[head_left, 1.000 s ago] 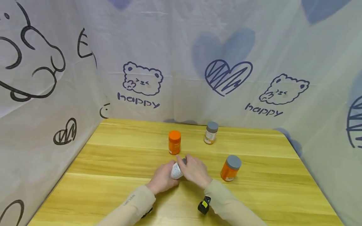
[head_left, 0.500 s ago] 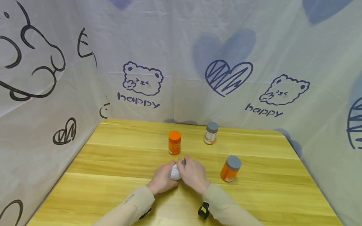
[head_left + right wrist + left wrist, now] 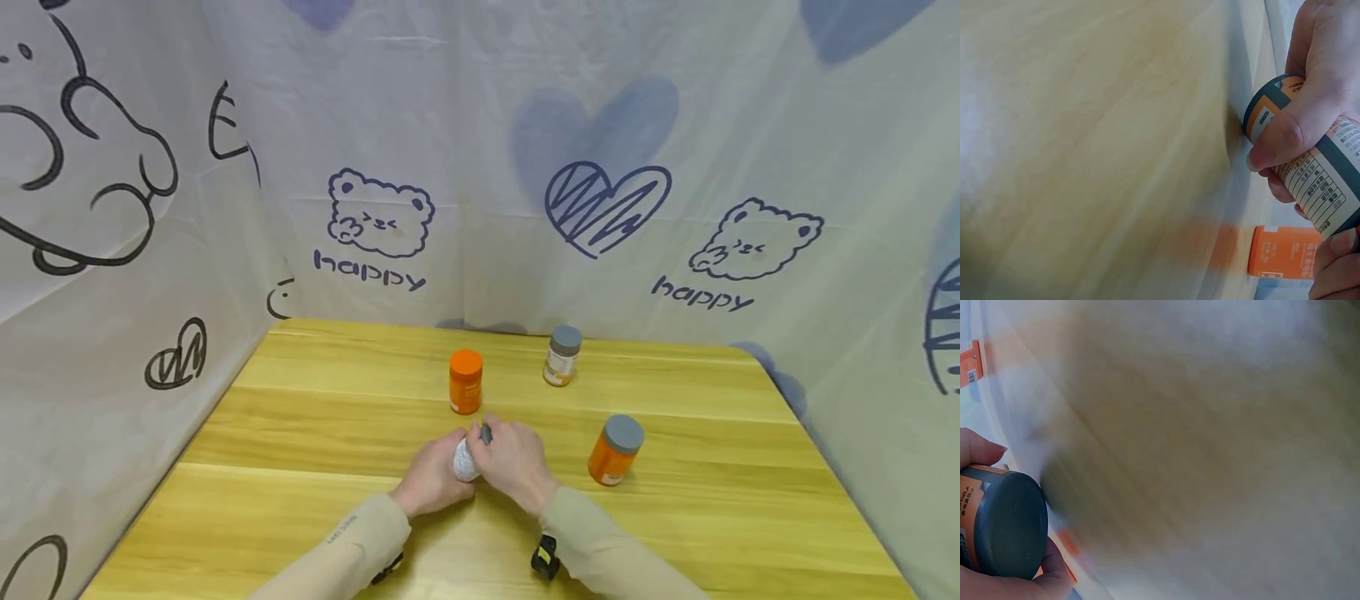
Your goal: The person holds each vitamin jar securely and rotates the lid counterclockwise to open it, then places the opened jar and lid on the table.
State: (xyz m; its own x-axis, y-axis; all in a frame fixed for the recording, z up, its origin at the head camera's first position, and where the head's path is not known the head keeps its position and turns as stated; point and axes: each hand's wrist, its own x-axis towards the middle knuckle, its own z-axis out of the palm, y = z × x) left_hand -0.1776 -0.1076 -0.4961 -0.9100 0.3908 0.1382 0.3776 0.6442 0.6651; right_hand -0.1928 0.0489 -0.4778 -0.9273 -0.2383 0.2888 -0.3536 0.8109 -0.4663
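Note:
A white-labelled bottle (image 3: pixel 465 463) with a grey cap (image 3: pixel 486 434) lies tilted between both hands, low over the table's middle. My left hand (image 3: pixel 435 479) grips its body; in the left wrist view its dark base (image 3: pixel 1015 525) faces the camera. Printed tables and orange bands show on the bottle's label (image 3: pixel 1316 194) in the right wrist view. My right hand (image 3: pixel 517 462) grips the cap end, with its curled fingers covering most of the cap. Just beyond the hands stands an orange bottle (image 3: pixel 466 383) with an orange cap.
An orange bottle with a grey cap (image 3: pixel 617 450) stands upright to the right of the hands. Farther back is a smaller white-labelled bottle (image 3: pixel 562 356), also grey-capped. Printed cloth (image 3: pixel 495 250) hangs behind and beside the wooden table (image 3: pixel 300 433).
The right hand has turned a little at the cap end and drawn slightly nearer the left hand. The bottle has tilted slightly; the left hand keeps its grip, and the other bottles stand as before.

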